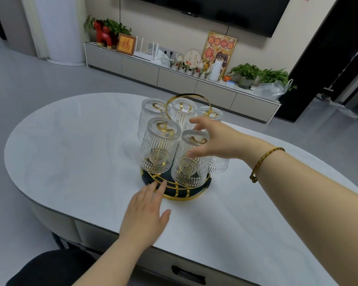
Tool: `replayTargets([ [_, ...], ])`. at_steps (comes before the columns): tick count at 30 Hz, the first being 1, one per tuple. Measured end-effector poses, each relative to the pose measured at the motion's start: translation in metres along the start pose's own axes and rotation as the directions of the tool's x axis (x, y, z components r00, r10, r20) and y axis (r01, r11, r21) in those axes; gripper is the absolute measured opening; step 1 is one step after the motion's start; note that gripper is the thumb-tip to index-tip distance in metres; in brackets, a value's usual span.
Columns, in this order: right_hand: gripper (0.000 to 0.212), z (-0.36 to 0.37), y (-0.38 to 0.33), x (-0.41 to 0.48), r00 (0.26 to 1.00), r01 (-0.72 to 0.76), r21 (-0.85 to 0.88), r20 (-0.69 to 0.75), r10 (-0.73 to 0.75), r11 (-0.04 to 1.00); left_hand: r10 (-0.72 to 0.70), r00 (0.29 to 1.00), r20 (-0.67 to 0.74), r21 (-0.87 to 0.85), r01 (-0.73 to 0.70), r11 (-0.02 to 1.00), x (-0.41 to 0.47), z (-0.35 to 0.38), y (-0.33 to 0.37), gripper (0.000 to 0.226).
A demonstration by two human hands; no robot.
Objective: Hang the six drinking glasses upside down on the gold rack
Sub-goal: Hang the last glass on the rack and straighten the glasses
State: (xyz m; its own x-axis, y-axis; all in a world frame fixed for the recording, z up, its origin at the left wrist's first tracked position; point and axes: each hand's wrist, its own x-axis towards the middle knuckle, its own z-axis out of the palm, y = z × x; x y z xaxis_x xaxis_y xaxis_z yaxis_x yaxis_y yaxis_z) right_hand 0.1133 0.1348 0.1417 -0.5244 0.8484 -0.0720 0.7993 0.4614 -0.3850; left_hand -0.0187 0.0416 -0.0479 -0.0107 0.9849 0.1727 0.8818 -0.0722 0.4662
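My right hand [213,139] is spreading open fingers around the glass [191,159] at the rack's [184,196] five o'clock; my left hand [147,211] is lying flat and open, fingertips touching its base.

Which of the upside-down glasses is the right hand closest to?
The front-right glass, nearest the camera: the right hand spreads its fingers around its upturned base. The other glasses stand apart from it.

Framed picture [126,44] on the TV cabinet [141,68]: we read a gold "福" on red | Poster [219,51]: red-circled characters, which we cannot read for certain
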Motion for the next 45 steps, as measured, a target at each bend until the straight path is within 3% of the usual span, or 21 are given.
replayTargets([
  [8,0.084,0.006,0.000,-0.013,0.993,0.045,-0.056,-0.107,-0.051,0.997,-0.003,1.000,-0.010,0.006,0.003,1.000,0.000,0.000,0.000,0.067],
  [22,0.091,0.000,-0.007,-0.009,0.995,0.063,0.006,-0.075,-0.063,0.998,0.000,1.000,-0.014,-0.005,-0.001,1.000,0.001,0.001,-0.002,0.066],
  [28,0.092,0.006,-0.030,0.015,1.000,0.002,-0.076,-0.021,-0.003,0.997,0.005,1.000,-0.013,-0.037,-0.005,0.999,0.001,-0.001,-0.001,0.066],
  [34,0.076,0.014,-0.047,0.026,0.995,0.035,-0.106,-0.086,-0.044,0.994,0.027,0.999,-0.023,-0.054,-0.028,0.998,0.001,-0.002,-0.001,0.066],
  [45,0.083,0.015,-0.042,0.027,0.995,0.034,-0.105,-0.093,-0.044,0.994,0.021,0.999,-0.029,-0.064,-0.023,0.998,0.000,-0.003,0.001,0.066],
])
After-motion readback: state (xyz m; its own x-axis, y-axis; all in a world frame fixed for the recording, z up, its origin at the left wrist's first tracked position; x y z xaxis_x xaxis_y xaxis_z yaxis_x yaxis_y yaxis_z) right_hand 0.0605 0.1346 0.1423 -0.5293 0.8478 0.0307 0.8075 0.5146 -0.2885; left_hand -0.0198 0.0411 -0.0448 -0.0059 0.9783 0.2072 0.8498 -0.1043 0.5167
